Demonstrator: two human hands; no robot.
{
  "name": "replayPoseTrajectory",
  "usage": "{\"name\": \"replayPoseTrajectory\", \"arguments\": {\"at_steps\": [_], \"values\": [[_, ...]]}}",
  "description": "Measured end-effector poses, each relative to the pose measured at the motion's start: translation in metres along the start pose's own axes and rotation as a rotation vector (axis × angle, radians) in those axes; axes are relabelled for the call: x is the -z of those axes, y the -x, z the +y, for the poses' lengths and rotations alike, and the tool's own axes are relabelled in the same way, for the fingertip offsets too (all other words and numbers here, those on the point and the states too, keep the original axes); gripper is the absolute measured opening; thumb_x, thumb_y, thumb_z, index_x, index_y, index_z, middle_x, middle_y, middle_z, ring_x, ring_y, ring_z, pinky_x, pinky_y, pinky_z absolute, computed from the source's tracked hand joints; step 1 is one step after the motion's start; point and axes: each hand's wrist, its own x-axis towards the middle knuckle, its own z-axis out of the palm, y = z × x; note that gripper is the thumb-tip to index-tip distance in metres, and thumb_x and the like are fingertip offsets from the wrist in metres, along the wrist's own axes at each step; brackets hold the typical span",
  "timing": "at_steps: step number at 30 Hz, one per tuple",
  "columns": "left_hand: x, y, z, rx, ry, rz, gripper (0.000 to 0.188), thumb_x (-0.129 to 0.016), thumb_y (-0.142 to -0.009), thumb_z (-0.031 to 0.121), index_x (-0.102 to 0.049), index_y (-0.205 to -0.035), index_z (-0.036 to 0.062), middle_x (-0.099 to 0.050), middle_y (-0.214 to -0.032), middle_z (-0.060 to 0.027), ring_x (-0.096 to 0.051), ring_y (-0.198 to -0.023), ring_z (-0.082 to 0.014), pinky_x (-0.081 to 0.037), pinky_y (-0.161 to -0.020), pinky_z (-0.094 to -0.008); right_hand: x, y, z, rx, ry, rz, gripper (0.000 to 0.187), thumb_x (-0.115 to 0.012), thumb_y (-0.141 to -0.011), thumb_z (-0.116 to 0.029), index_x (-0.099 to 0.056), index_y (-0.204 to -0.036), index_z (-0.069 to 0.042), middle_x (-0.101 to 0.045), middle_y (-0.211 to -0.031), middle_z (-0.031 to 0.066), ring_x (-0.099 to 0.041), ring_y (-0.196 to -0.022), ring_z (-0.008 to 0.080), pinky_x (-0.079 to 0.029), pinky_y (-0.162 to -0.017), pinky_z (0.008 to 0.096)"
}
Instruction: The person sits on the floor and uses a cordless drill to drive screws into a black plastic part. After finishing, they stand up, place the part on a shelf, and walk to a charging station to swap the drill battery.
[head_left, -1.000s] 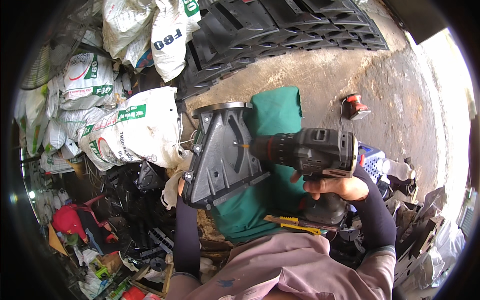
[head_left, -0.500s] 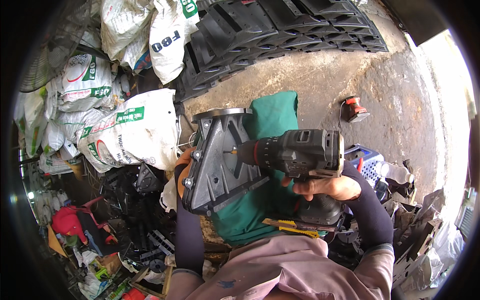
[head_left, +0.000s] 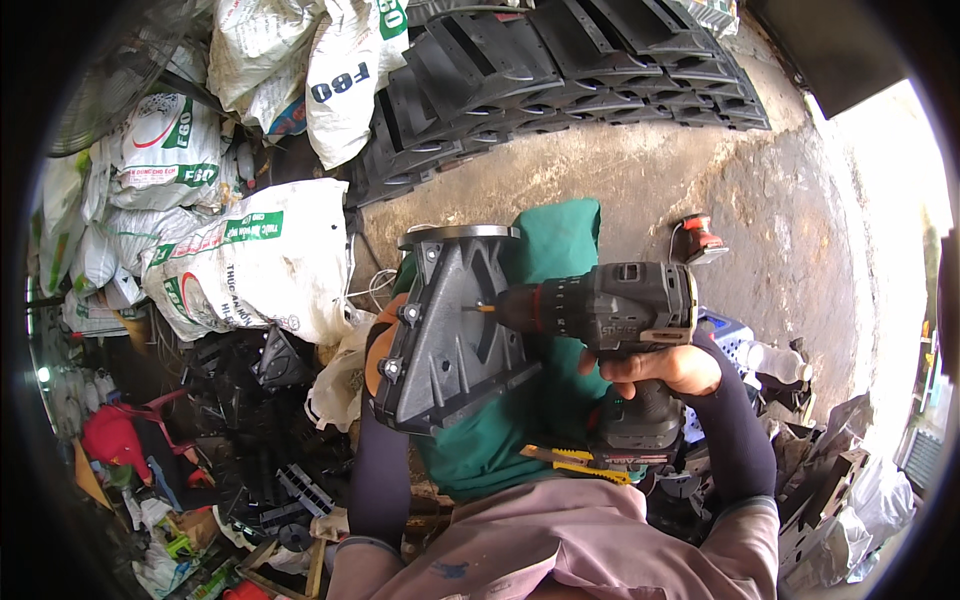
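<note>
A black triangular ribbed bracket with several bolts along its left edge and a round metal-rimmed end on top is propped over my lap. My left hand grips its left side, fingers mostly hidden behind it. In my right hand, closed round the handle, is a black cordless drill. It lies level with its thin bit pointing left at the bracket's face; I cannot tell whether the tip touches. Green cloth lies beneath both, and a yellow utility knife rests near my waist.
Black moulded panels are stacked at the back. White printed sacks pile up on the left, above a heap of black parts. A small orange power tool sits on the concrete floor; a blue crate and clear bottle are at right.
The drill has shifted slightly right, showing more of its bit beside the bracket. The bracket has moved a little right in the picture and turned slightly. Both hands keep their grips.
</note>
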Motion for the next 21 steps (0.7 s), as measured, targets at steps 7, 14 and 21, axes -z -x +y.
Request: {"name": "replayPoseTrajectory", "arguments": {"at_steps": [7,14,21], "values": [[-0.035,0.002,0.0,0.024,0.25,-0.169,0.028,-0.05,-0.1,0.018,-0.058,-0.118,-0.0019,-0.068,-0.102,-0.0099,-0.068,-0.087,-0.0153,-0.054,-0.075,-0.0252,0.022,0.0,0.005,0.022,-0.063,-0.023,0.044,-0.067,-0.079,-0.008,-0.053,-0.12,0.0,-0.066,-0.096,0.0149,-0.057,-0.059,0.0156,-0.048,-0.06,0.0284],[-0.035,0.0,0.004,-0.075,0.006,-0.101,0.027,-0.061,-0.091,0.005,-0.06,-0.116,-0.0022,-0.069,-0.101,-0.0118,-0.069,-0.083,-0.0163,-0.056,-0.071,-0.0268,0.024,-0.008,0.005,-0.009,-0.09,-0.071,0.049,-0.068,-0.076,-0.005,-0.052,-0.122,-0.001,-0.067,-0.095,0.0156,-0.057,-0.058,0.0158,-0.049,-0.058,0.0285],[-0.011,-0.006,-0.009,0.079,0.198,-0.097,0.029,-0.062,-0.089,0.001,-0.06,-0.117,-0.0012,-0.07,-0.1,-0.0116,-0.07,-0.08,-0.0172,-0.058,-0.067,-0.0281,0.015,-0.005,0.003,0.016,-0.075,-0.034,0.047,-0.068,-0.076,-0.006,-0.053,-0.12,-0.001,-0.067,-0.095,0.0149,-0.057,-0.059,0.0147,-0.049,-0.057,0.0275]]}}
